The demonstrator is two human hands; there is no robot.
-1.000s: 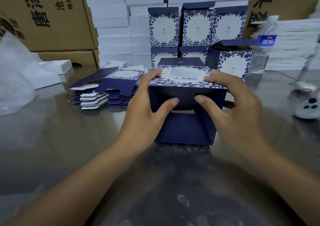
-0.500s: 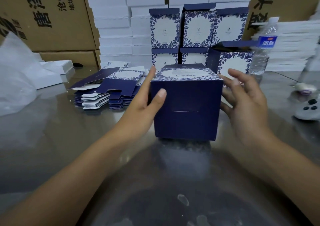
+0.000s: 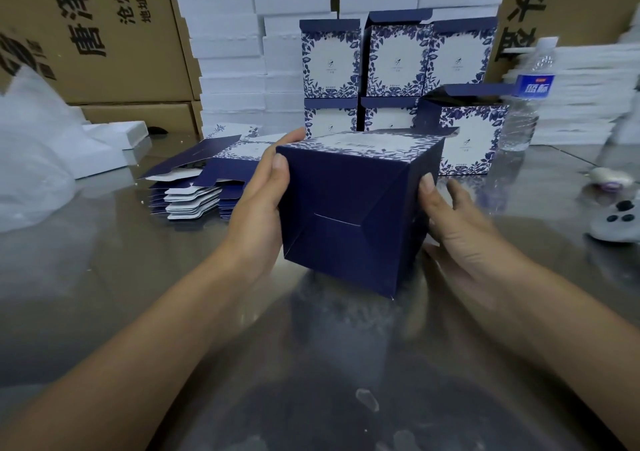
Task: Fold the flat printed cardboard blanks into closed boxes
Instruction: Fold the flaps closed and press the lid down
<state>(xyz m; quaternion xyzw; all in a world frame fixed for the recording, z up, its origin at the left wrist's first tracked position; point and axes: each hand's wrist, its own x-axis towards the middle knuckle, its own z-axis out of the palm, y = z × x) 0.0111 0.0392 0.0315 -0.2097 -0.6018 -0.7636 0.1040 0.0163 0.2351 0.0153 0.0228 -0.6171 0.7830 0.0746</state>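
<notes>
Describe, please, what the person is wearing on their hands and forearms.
Nothing shows: the left hand and right hand are bare, with no gloves, rings, watch or bracelet. The forearms are uncovered to the frame's edge, so no sleeve is in view. Nails look short.

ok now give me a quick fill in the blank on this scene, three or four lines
1. The left hand and right hand hold one box whose near face is plain dark ____.
2. The pile of flat blanks lies to the ____ of that box.
3. The stacked finished boxes stand ____ it.
4. The water bottle carries a blue ____.

Missing words: blue; left; behind; label
</notes>
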